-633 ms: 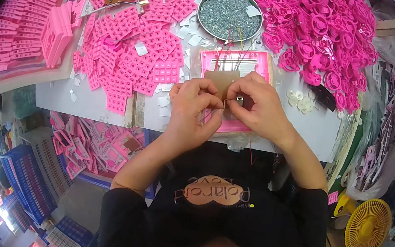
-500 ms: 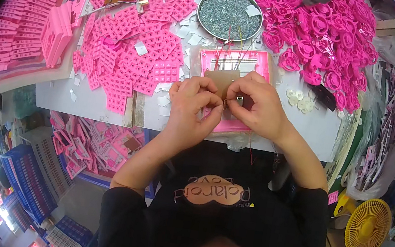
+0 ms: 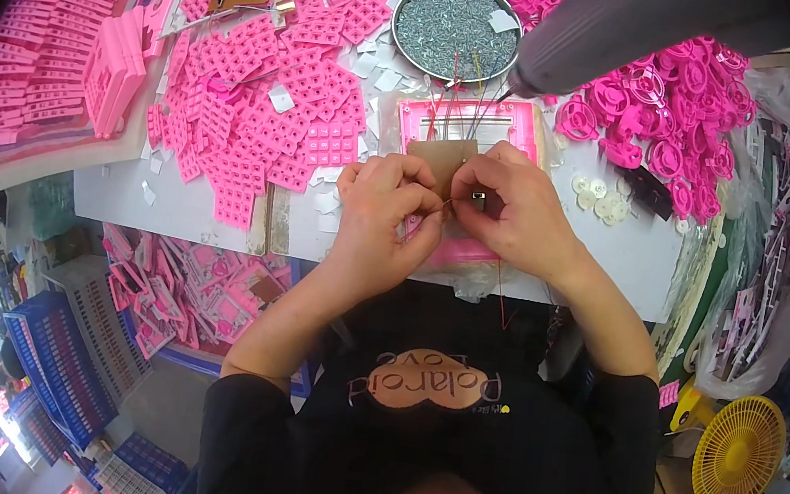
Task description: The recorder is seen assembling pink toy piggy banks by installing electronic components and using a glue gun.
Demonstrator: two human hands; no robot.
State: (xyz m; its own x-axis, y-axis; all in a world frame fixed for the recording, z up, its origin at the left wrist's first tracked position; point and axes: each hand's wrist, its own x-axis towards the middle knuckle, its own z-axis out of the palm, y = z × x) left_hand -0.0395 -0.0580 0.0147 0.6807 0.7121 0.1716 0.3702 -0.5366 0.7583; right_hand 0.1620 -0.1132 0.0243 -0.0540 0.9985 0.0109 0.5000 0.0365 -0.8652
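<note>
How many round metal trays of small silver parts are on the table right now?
1: the round metal tray sits at the table's far edge, beyond the pink frame and both hands; a grey sleeve covers its right rim.

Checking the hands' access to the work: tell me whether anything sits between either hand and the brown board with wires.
Nothing visible does. The left hand and right hand both already meet at the brown board, pinching at its lower edge over the pink frame. The grey sleeve crosses above, beyond the board, not between.
</note>
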